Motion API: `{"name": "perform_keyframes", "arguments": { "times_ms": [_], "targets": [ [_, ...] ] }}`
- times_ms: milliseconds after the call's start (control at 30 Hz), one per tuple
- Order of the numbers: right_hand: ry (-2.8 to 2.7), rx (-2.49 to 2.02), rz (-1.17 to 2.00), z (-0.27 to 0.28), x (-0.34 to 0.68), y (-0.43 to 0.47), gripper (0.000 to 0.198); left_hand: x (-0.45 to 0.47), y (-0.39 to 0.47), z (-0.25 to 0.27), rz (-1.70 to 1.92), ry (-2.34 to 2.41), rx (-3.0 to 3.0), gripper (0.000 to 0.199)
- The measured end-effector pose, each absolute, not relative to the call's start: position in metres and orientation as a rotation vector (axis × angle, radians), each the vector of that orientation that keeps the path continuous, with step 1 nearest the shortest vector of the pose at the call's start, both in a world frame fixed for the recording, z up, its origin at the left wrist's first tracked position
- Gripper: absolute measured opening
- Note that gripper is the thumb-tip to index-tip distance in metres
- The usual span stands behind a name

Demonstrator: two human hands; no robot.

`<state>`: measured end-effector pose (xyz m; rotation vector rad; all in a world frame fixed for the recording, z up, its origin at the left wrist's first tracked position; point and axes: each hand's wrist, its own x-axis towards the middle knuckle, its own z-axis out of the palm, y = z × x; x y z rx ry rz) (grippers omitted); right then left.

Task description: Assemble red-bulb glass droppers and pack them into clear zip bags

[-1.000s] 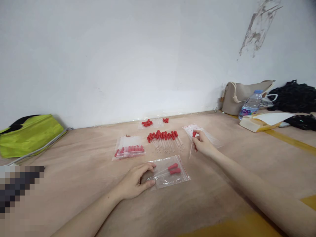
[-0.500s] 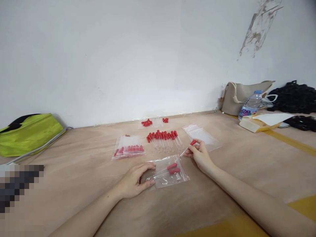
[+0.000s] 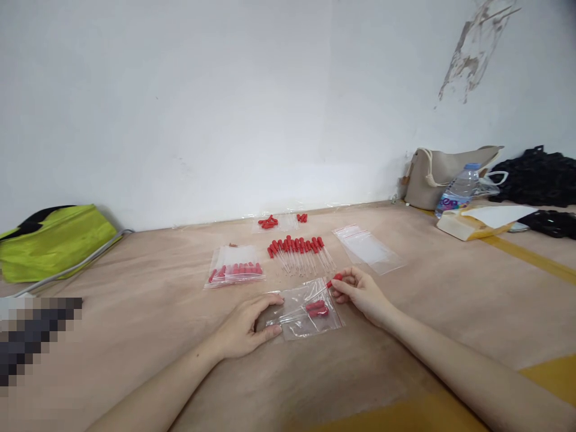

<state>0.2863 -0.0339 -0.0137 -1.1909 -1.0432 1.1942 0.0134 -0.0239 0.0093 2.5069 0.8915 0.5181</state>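
Note:
A clear zip bag (image 3: pixel 299 327) lies in front of me, with two red-bulbed droppers (image 3: pixel 317 311) inside, their glass tubes pointing left. My left hand (image 3: pixel 252 327) holds the bag's left end, thumb and fingertips apart on its two edges. Pinched by its red bulb in my right hand (image 3: pixel 353 291) is another dropper (image 3: pixel 333 280). Its tube points left into or over the bag's right end, by the red zip line; I cannot tell which. Behind the bag, a row of several red-bulbed droppers (image 3: pixel 299 249) lies fanned on the brown covering.
Filled bags of droppers (image 3: pixel 236 270) are stacked at left. An unfilled zip bag (image 3: pixel 369 249) lies at right. Loose red bulbs (image 3: pixel 269 222) rest on plastic by the wall. Farther right are a water bottle (image 3: pixel 459 189), a tissue pack (image 3: pixel 477 225) and a beige bag (image 3: pixel 436 171).
My right hand has moved left and slightly down, bringing the dropper's tube to the bag's right end. The two droppers in the bag now lie closer together. My left hand stays put.

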Motion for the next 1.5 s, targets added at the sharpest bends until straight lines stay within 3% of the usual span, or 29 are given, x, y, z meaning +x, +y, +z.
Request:
{"name": "perform_keyframes", "arguments": {
  "times_ms": [267, 533, 833, 1000, 1167, 1400, 1500],
  "targets": [
    [-1.635, -1.328, 0.78, -0.031, 0.29, -0.028, 0.017, 0.013, -0.025, 0.01, 0.503, 0.904, 2.534, 0.042],
    [-1.916, -1.122, 0.694, -0.023, 0.283, -0.029, 0.02, 0.014, -0.024, 0.009, 0.507, 0.906, 2.531, 0.042],
    [-1.622, -1.734, 0.388, -0.008, 0.323, 0.025, 0.016, 0.014, -0.022, 0.01, 0.464, 0.846, 2.54, 0.04],
    [-1.611, -1.843, 0.359, -0.004, 0.318, 0.066, 0.018, 0.014, -0.022, 0.009, 0.472, 0.838, 2.522, 0.04],
    [-1.622, -1.917, 0.336, 0.0, 0.299, 0.079, 0.003, 0.014, -0.022, 0.009, 0.462, 0.847, 2.526, 0.04],
    [-1.587, -1.909, 0.374, 0.013, 0.305, 0.08, 0.008, 0.014, -0.022, 0.01, 0.469, 0.84, 2.519, 0.04],
    [-1.521, -1.885, 0.389, 0.018, 0.316, 0.065, 0.034, 0.013, -0.022, 0.01, 0.467, 0.84, 2.521, 0.04]
  ]
}}
